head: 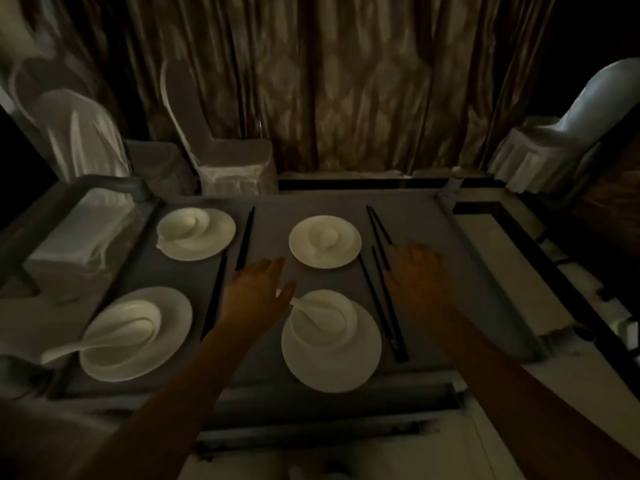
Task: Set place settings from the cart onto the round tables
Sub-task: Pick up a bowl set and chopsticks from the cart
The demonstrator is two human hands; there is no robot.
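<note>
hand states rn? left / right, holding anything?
Left hand: open, fingers extended over the cart tray, holding nothing.
Right hand: fingers over the chopsticks; too dark to tell whether it has a grip on them.

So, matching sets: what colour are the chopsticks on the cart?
Black chopsticks, clearest in the head view.
</note>
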